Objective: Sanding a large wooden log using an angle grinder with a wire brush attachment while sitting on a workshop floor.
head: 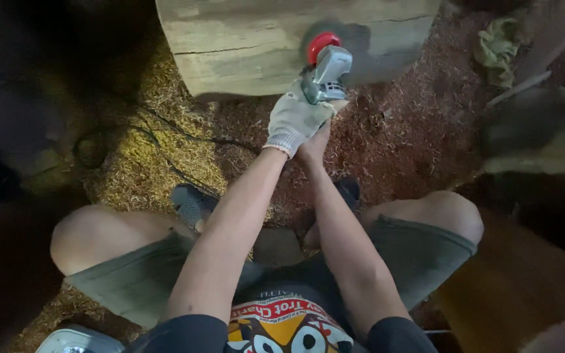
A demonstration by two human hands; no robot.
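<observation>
Both hands meet at the far end of outstretched arms, straight ahead of the knees. The left hand (294,117), in a white knit work glove, is wrapped closed around the body of an angle grinder (325,73); the bare right hand (315,145) lies just beneath and behind it, mostly hidden, so its grip cannot be told. The grinder's long axis runs away from the hands, its red disc (322,43) touching the near face of a pale timber block (276,46) directly beyond. Reddish sawdust (393,144) covers the ground around; a black cable (178,140) trails off to the left hand's side.
</observation>
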